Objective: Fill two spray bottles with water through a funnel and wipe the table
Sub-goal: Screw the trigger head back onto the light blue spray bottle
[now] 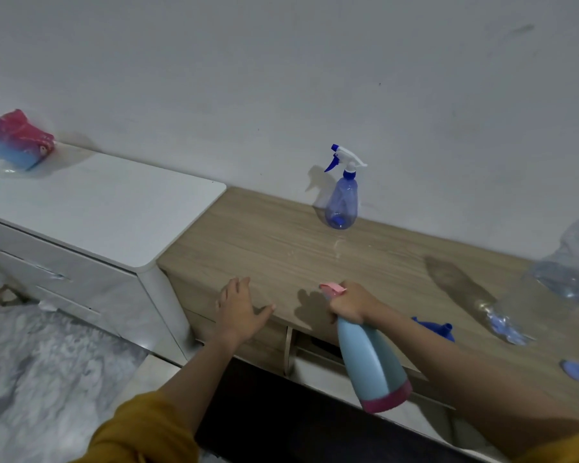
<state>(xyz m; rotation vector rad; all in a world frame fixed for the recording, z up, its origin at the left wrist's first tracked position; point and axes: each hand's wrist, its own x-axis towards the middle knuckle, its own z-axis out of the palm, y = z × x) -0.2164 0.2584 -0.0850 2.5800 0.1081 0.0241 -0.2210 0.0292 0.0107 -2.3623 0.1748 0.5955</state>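
Observation:
My right hand (350,302) grips the neck of a light blue spray bottle (370,359) with a pink trigger and pink base, tilted with its base toward me over the front edge of the wooden table (264,235). My left hand (239,309) hovers with fingers spread over the table's front edge. A clear blue spray bottle (342,198) with a white and blue trigger stands upright by the wall. A blue funnel (437,327) lies on the table behind my right forearm. A wet streak (340,245) shines in front of the clear bottle.
A large clear water bottle (569,265) lies at the right edge, with a blue cap (575,369) near the front. A white cabinet (91,208) adjoins the table on the left, with a pink and blue cloth (17,138) on it. Drawers sit below the tabletop.

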